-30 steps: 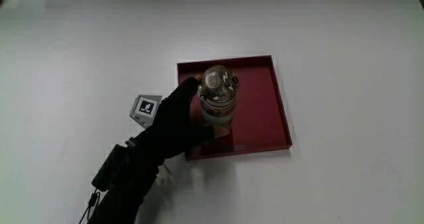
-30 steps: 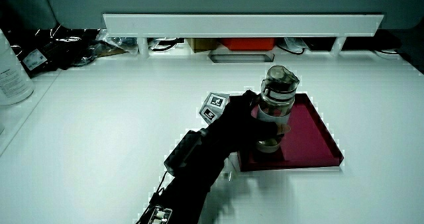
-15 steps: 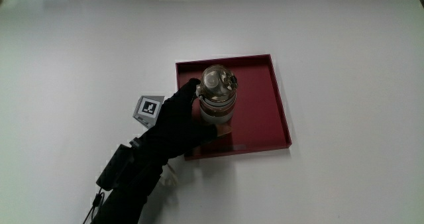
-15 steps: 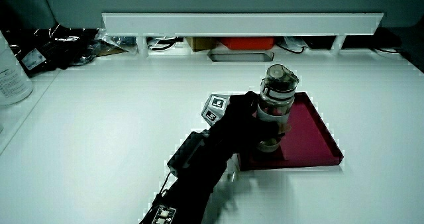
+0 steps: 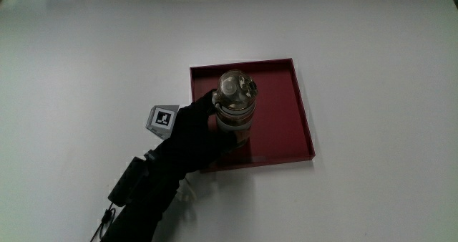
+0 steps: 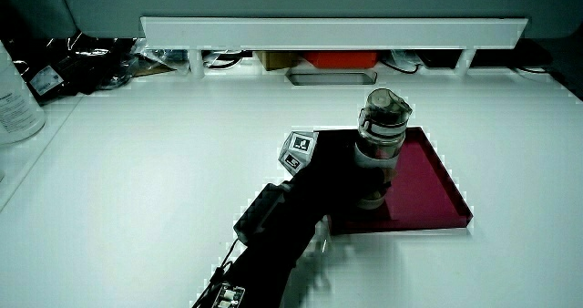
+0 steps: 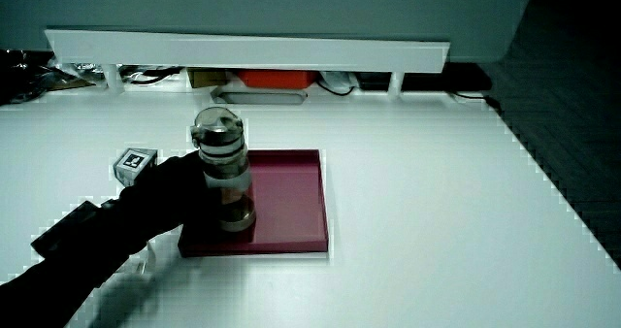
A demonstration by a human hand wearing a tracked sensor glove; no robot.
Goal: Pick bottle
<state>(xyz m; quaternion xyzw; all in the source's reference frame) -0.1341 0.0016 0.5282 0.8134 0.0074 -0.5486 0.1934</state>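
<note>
A clear bottle with a grey lid stands upright in a dark red tray. It shows in both side views. The hand, in a black glove, wraps around the bottle's lower body, with its fingers curled on it. The patterned cube sits on the back of the hand, beside the tray. The forearm reaches in from the table's near edge.
The tray lies on a white table. A low white partition runs along the table's edge farthest from the person, with cables and boxes under it. A white container stands at the table's edge in a side view.
The hand has closed more tightly around the bottle and slid slightly toward it. The bottle still stands in the tray.
</note>
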